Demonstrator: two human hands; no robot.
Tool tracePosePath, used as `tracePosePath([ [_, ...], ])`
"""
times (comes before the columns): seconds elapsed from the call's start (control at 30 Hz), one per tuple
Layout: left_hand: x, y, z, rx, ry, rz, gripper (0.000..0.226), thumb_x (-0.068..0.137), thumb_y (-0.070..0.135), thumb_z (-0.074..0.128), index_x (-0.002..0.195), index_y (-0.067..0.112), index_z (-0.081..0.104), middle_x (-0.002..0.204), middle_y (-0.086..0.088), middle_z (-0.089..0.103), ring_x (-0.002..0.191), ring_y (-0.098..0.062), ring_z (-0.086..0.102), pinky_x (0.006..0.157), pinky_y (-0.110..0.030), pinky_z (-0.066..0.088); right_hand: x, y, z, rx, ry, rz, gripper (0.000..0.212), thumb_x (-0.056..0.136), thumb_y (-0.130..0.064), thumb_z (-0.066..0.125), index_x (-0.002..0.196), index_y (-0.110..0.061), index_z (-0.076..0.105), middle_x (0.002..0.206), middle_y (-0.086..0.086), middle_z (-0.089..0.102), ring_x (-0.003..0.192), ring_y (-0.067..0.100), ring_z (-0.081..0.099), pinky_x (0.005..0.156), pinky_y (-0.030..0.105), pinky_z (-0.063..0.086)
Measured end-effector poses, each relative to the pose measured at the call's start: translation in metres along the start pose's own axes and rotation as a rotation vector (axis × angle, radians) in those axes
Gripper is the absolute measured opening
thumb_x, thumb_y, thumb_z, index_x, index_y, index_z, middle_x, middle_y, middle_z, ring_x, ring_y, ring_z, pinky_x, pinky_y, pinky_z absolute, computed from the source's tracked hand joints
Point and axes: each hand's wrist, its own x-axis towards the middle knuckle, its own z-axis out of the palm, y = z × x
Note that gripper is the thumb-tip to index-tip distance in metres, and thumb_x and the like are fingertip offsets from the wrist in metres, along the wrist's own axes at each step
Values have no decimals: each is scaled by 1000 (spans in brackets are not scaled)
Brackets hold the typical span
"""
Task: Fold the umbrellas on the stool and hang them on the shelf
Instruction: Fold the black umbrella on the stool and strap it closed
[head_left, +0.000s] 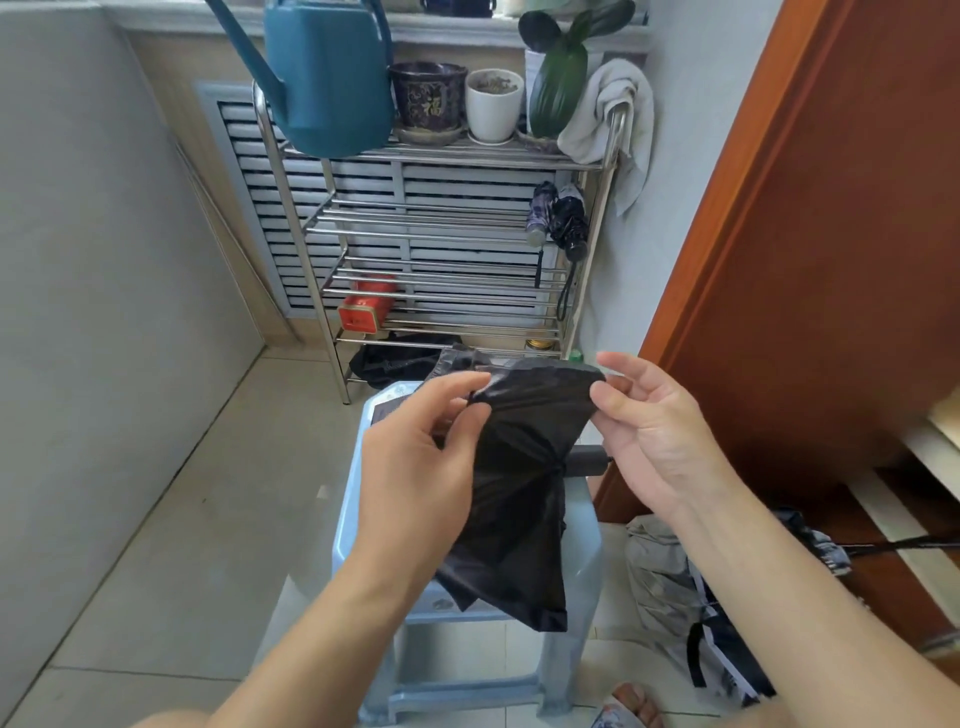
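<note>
A black umbrella (514, 509) hangs loosely collapsed above the light blue plastic stool (582, 566). My left hand (415, 462) pinches the upper left edge of its canopy. My right hand (654, 431) pinches the upper right edge, stretching the cloth between both hands. The umbrella's black handle (587, 460) pokes out to the right. Behind stands a steel wire shelf (431, 218), and two folded umbrellas (561, 218) hang at its right side under the top tier.
The shelf's top holds a teal watering can (332, 78), flower pots (457, 98), a plant and a white towel (613, 114). A red box (363, 306) sits on a lower tier. A grey bag (670, 587) and another umbrella lie on the floor at right by a wooden door (831, 208).
</note>
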Motion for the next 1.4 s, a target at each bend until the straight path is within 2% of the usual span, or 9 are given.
tracePosePath([
  [0.13, 4, -2, 4, 1, -35, 122, 37, 93, -7, 66, 110, 24, 78, 101, 20, 75, 101, -7, 72, 90, -18, 52, -8, 2, 2, -254, -79, -2, 42, 84, 1, 75, 120, -21, 72, 118, 19, 70, 120, 35, 65, 109, 46, 49],
  [0.23, -1, -1, 6, -48, -65, 179, 40, 91, -15, 60, 104, 19, 76, 99, 17, 74, 99, -13, 72, 89, -22, 52, -14, -3, 3, -540, -131, -51, 48, 90, 4, 70, 130, -22, 65, 106, 5, 78, 103, 18, 73, 95, 31, 55],
  [0.33, -7, 3, -1, -47, -116, 353, 35, 88, -15, 58, 101, 12, 77, 97, 10, 74, 95, -14, 72, 85, -23, 53, -16, -14, -4, -520, -81, -129, 47, 89, 5, 69, 129, -21, 65, 92, 2, 77, 86, 10, 71, 83, 24, 52],
  [0.57, -10, 2, -11, -39, -136, 549, 25, 88, -16, 56, 92, -2, 76, 101, -9, 71, 100, -26, 70, 88, -29, 51, -21, -20, -6, -594, -216, -173, 49, 86, 9, 71, 123, -23, 70, 97, 12, 72, 90, 15, 69, 80, 21, 54],
  [0.77, -3, -5, -23, -83, 103, 342, 26, 86, -12, 54, 92, 6, 71, 97, -3, 69, 95, -19, 67, 85, -27, 49, -11, -19, -8, -549, -48, -228, 31, 87, 6, 72, 108, -16, 77, 104, 15, 76, 101, 24, 71, 91, 31, 56],
  [0.9, 8, -17, -34, 57, 88, 100, 34, 83, -6, 52, 97, 19, 70, 100, 7, 68, 98, -15, 64, 88, -28, 51, -7, -18, -3, -671, -5, -253, 23, 89, 0, 73, 102, -19, 78, 95, 6, 78, 80, 15, 71, 79, 24, 56],
  [1.0, 27, -37, -59, 89, -115, -182, 36, 83, -2, 58, 94, 30, 68, 96, 14, 70, 99, -11, 65, 89, -31, 51, -2, -14, -3, -776, 77, -320, 16, 89, -6, 75, 93, -22, 77, 92, -1, 76, 86, 12, 70, 82, 22, 55],
  [1.13, 37, -72, -90, 254, -577, -258, 37, 86, 9, 78, 103, 40, 67, 111, 17, 66, 110, -3, 60, 97, -31, 49, 5, -10, 4, -806, 83, -373, 9, 93, -5, 70, 97, -13, 74, 107, -3, 72, 95, -2, 65, 80, 7, 47],
  [1.4, 43, -96, -74, 210, -436, -229, 27, 89, 21, 80, 93, 47, 74, 97, 20, 66, 94, -14, 64, 91, -37, 52, 35, -2, 19, -785, 37, -261, 13, 102, -12, 60, 98, -24, 64, 97, -3, 73, 94, 11, 69, 87, 25, 56],
])
